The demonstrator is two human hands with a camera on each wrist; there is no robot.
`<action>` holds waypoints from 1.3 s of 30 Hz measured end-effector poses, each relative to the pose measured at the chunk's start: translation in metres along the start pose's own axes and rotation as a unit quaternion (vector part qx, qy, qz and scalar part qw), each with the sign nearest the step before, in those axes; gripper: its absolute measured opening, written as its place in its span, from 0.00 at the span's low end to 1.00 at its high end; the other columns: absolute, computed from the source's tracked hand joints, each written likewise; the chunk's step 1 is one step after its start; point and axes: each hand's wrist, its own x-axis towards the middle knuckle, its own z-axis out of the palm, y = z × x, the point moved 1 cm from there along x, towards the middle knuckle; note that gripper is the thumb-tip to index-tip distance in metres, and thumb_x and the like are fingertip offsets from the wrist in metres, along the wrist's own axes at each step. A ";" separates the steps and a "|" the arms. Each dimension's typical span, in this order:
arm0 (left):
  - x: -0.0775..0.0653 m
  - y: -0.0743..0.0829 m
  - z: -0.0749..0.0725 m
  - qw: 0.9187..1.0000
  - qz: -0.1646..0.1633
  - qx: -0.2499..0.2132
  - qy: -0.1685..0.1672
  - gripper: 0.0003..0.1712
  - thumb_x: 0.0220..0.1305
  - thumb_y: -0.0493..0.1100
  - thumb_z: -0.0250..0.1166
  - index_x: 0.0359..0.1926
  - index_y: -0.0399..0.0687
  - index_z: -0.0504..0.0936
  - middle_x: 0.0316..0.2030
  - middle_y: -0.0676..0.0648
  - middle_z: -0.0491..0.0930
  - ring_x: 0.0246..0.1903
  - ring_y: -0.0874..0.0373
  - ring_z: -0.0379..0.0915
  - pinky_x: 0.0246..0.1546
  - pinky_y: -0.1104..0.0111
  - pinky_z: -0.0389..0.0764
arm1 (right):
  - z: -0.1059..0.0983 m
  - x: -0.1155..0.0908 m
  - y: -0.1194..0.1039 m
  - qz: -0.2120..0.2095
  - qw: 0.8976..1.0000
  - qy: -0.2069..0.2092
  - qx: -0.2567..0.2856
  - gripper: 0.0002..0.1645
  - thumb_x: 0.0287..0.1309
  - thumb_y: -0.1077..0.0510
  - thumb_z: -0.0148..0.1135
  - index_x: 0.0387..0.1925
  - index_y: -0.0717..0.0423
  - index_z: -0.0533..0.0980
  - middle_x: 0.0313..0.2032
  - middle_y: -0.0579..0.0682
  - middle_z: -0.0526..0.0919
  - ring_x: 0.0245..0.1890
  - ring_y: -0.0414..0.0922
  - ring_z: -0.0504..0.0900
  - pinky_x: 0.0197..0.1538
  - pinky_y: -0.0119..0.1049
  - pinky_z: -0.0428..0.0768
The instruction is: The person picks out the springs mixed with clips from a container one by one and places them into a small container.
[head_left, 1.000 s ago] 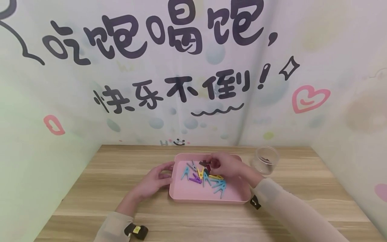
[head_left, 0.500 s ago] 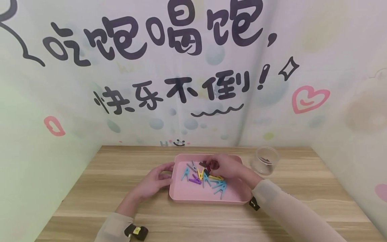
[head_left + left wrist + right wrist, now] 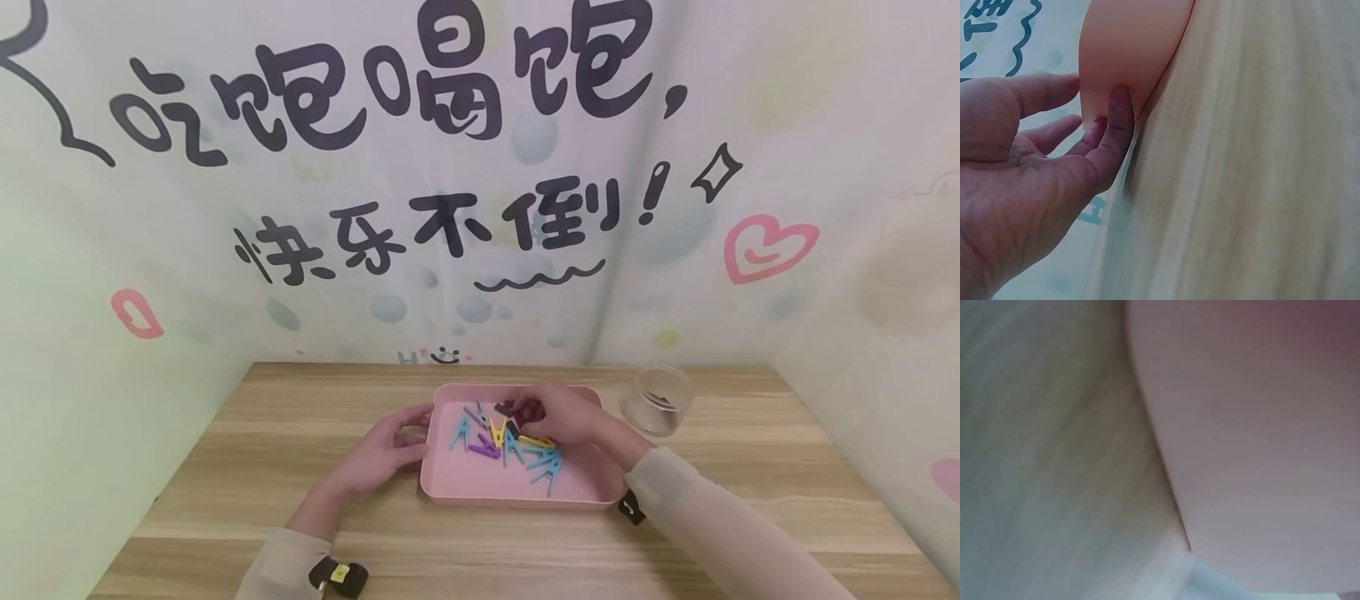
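Note:
A pink tray [image 3: 517, 502] on the table holds several small plastic clothespins, among them a purple clothespin [image 3: 485, 447], a yellow clothespin [image 3: 498, 432] and light blue clothespins [image 3: 551, 468]. My left hand [image 3: 382, 454] touches the tray's left side with loosely bent fingers. In the left wrist view, its fingertips [image 3: 1121, 103] rest against the tray's outer wall [image 3: 1129, 44]. Over the tray's back right part, my right hand [image 3: 562, 414] pinches a dark red clothespin [image 3: 518, 419], partly hidden by the fingers. A dark brown clothespin [image 3: 505, 409] lies beside the fingertips. The right wrist view shows only the blurred tray wall [image 3: 1241, 456] and table.
A clear round tub [image 3: 660, 400] with small dark pieces inside stands right of the tray, close to my right forearm. The wooden table [image 3: 300, 417] meets a printed wall [image 3: 360, 325] at the back, with side walls left and right.
Both hands and the tray stay almost in place. The right fingers shift only slightly among the clothespins.

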 end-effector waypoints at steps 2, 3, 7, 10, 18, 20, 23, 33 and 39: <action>0.000 0.000 0.000 1.000 0.000 0.000 -0.001 0.37 0.77 0.31 0.61 0.81 0.34 0.58 0.72 0.29 0.65 0.65 0.34 0.74 0.60 0.57 0.85 | 0.000 -0.001 0.000 0.000 1.000 0.002 0.004 0.14 0.65 0.63 0.75 0.51 0.53 0.84 0.41 0.44 0.85 0.41 0.44 0.81 0.47 0.38 0.86; 0.000 -0.001 0.000 1.000 0.001 0.000 -0.001 0.37 0.77 0.31 0.61 0.81 0.34 0.58 0.72 0.29 0.65 0.65 0.34 0.74 0.60 0.57 0.85 | -0.001 -0.002 0.001 -0.001 1.000 0.004 0.006 0.14 0.64 0.63 0.75 0.51 0.53 0.84 0.41 0.45 0.85 0.41 0.44 0.81 0.47 0.38 0.86; 0.001 -0.001 0.000 1.000 0.004 -0.003 -0.003 0.38 0.76 0.31 0.61 0.81 0.33 0.58 0.72 0.29 0.64 0.64 0.34 0.75 0.60 0.57 0.85 | -0.002 -0.005 0.001 0.007 1.000 0.012 0.010 0.15 0.63 0.63 0.76 0.51 0.52 0.84 0.42 0.45 0.85 0.41 0.44 0.81 0.48 0.39 0.86; 0.001 -0.002 0.000 1.000 0.006 -0.001 -0.004 0.38 0.76 0.31 0.61 0.81 0.32 0.57 0.72 0.28 0.64 0.64 0.34 0.75 0.60 0.56 0.85 | -0.003 -0.006 0.001 0.010 1.000 0.017 0.010 0.17 0.63 0.62 0.77 0.52 0.52 0.84 0.42 0.44 0.85 0.41 0.44 0.81 0.48 0.38 0.86; -0.001 0.000 0.002 1.000 0.006 -0.004 -0.004 0.38 0.77 0.31 0.61 0.81 0.31 0.56 0.72 0.28 0.64 0.65 0.34 0.74 0.60 0.56 0.85 | -0.008 -0.010 -0.001 0.043 0.999 0.029 0.015 0.19 0.62 0.59 0.77 0.53 0.48 0.84 0.41 0.42 0.84 0.42 0.45 0.81 0.49 0.38 0.86; -0.001 0.000 0.002 1.000 0.006 -0.005 -0.004 0.38 0.77 0.31 0.60 0.81 0.31 0.56 0.72 0.28 0.64 0.65 0.34 0.74 0.60 0.56 0.85 | -0.011 -0.012 -0.002 0.042 0.999 0.031 0.016 0.19 0.62 0.60 0.76 0.54 0.48 0.84 0.41 0.42 0.84 0.42 0.45 0.81 0.48 0.38 0.86; -0.002 0.001 0.002 1.000 0.007 -0.007 -0.003 0.38 0.77 0.31 0.61 0.81 0.31 0.56 0.73 0.27 0.63 0.64 0.34 0.74 0.59 0.56 0.85 | -0.015 -0.015 -0.004 0.017 0.999 0.034 0.019 0.18 0.63 0.63 0.73 0.54 0.52 0.84 0.40 0.43 0.84 0.41 0.45 0.81 0.47 0.39 0.86; -0.001 0.001 0.001 1.000 0.001 0.003 0.002 0.38 0.77 0.32 0.61 0.81 0.33 0.57 0.73 0.29 0.63 0.66 0.33 0.73 0.60 0.56 0.85 | -0.030 -0.024 -0.006 -0.032 0.998 0.053 -0.001 0.19 0.61 0.61 0.74 0.54 0.56 0.85 0.40 0.42 0.85 0.41 0.42 0.83 0.47 0.38 0.86; -0.001 0.001 0.002 1.000 0.003 0.003 0.000 0.37 0.77 0.31 0.60 0.81 0.33 0.57 0.73 0.29 0.64 0.66 0.33 0.73 0.60 0.56 0.84 | -0.037 -0.030 -0.006 -0.045 0.998 0.051 0.008 0.21 0.62 0.63 0.73 0.56 0.59 0.83 0.41 0.42 0.85 0.42 0.42 0.83 0.48 0.38 0.86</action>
